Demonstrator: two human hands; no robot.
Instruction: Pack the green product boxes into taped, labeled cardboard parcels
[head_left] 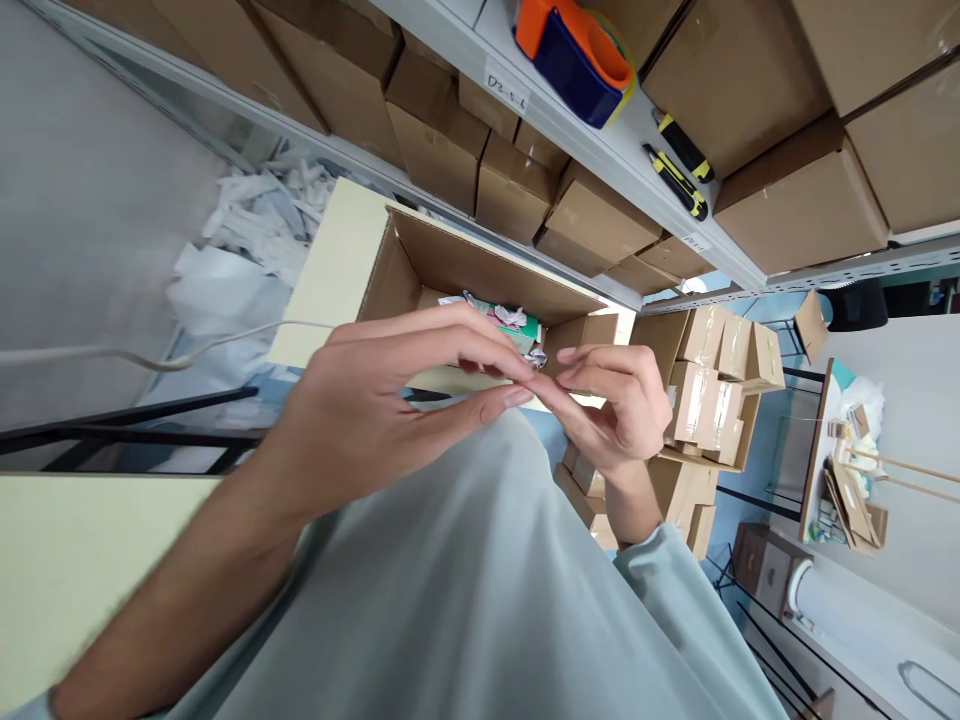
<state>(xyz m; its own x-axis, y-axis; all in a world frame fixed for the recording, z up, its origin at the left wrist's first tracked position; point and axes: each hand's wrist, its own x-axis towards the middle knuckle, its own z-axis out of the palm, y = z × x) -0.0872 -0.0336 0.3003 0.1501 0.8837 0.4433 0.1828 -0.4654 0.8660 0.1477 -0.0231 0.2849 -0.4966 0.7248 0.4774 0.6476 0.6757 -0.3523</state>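
Fingertips (514, 367) of left hand (382, 395) touching right hand (619, 405); left thumb and fingers narrowly parted, right fingers curled; cannot tell whether anything pinched between. Open carton (487, 260) just beyond, green item (532, 329) and crumpled paper (511, 317) inside. Cutters (675, 182) on far-right shelf (581, 140).

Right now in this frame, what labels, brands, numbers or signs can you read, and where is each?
"D3-5-6": handwritten label on the shelf edge; the second character could be a 2.
Second shelf label, farther along that edge: too small and blurred to read.
Green item inside the open carton: no print readable.
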